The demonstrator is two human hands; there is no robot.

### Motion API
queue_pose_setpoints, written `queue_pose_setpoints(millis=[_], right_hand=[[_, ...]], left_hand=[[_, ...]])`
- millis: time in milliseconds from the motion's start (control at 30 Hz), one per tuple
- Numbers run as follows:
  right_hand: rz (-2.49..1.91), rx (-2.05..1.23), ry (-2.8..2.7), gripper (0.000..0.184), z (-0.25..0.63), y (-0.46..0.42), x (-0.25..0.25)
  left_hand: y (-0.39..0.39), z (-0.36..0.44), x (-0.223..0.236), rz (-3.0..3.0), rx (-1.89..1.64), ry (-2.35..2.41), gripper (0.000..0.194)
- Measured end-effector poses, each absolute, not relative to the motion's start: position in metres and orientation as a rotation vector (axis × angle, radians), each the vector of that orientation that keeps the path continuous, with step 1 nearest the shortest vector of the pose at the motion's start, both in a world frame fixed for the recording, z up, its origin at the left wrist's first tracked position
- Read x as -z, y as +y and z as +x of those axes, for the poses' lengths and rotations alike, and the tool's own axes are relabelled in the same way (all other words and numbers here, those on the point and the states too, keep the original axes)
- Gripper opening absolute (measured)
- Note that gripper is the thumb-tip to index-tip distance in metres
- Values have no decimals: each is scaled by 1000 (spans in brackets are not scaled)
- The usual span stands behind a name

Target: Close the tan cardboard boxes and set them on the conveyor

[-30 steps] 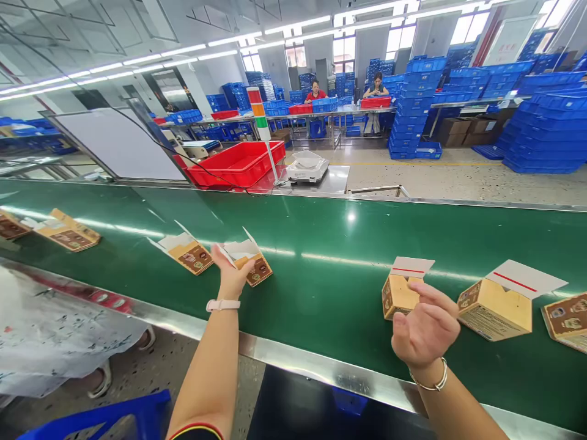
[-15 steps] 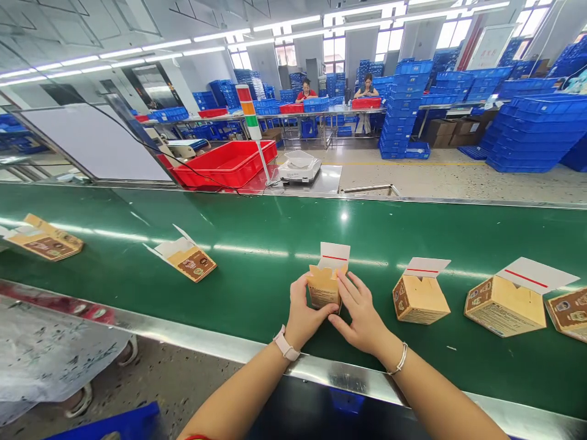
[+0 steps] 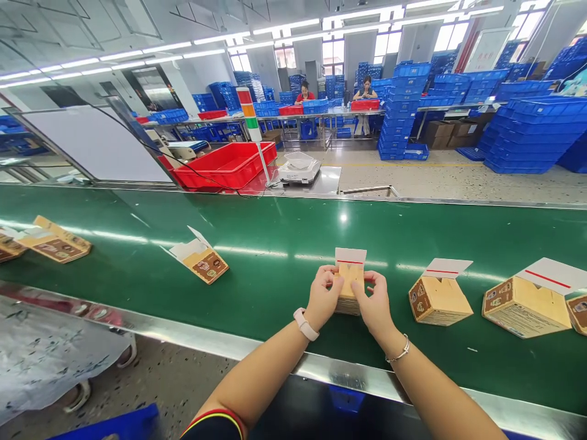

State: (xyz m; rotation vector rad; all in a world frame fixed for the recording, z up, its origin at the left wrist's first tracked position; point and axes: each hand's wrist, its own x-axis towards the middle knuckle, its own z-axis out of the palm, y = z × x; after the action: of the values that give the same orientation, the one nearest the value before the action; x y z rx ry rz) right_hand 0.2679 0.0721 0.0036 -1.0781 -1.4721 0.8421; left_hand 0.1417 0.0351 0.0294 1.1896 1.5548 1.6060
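Head view, item one: a yellow cardboard carton [image 3: 347,294] standing on the green conveyor belt [image 3: 284,305], its white red-striped flap [image 3: 351,256] upright, gripped at both sides by the closed left hand [image 3: 321,297] and right hand [image 3: 373,304], apparently to keep its walls square. Item two: a second carton [image 3: 440,304] and a third carton [image 3: 526,307], set apart to the right. Item three: a half-folded carton [image 3: 199,264], lying to the left.

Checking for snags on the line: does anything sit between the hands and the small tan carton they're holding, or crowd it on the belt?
Nothing visible does. The left hand and right hand touch the tan carton directly, and the nearest other carton, to its right, stands apart on the green conveyor belt.
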Motion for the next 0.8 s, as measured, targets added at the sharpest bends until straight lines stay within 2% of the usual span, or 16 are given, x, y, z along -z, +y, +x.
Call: queue_pose_setpoints(millis=[33, 167, 300, 467, 600, 700, 800], right_hand=[[-1140, -949, -1402, 32, 268, 75, -2], [-1216, -1340, -1207, 38, 267, 82, -7], [-1209, -1583, -1084, 35, 268, 86, -19], [-1196, -1749, -990, 39, 277, 96, -24], [-1173, -1754, -1022, 39, 286, 106, -24], [-1164, -1610, -1037, 39, 294, 108, -29], [-1194, -1150, -1074, 46, 302, 104, -41]], left_hand=[[38, 145, -31, 999, -1621, 1498, 14], [46, 147, -47, 517, -1433, 1246, 58], [51, 142, -60, 488, -1253, 1251, 69], [59, 149, -64, 591, -1089, 1343, 65], [68, 163, -66, 603, -1003, 1374, 56], [68, 171, -66, 694, -1086, 1350, 44], [56, 163, -65, 904, -1351, 1388, 36]])
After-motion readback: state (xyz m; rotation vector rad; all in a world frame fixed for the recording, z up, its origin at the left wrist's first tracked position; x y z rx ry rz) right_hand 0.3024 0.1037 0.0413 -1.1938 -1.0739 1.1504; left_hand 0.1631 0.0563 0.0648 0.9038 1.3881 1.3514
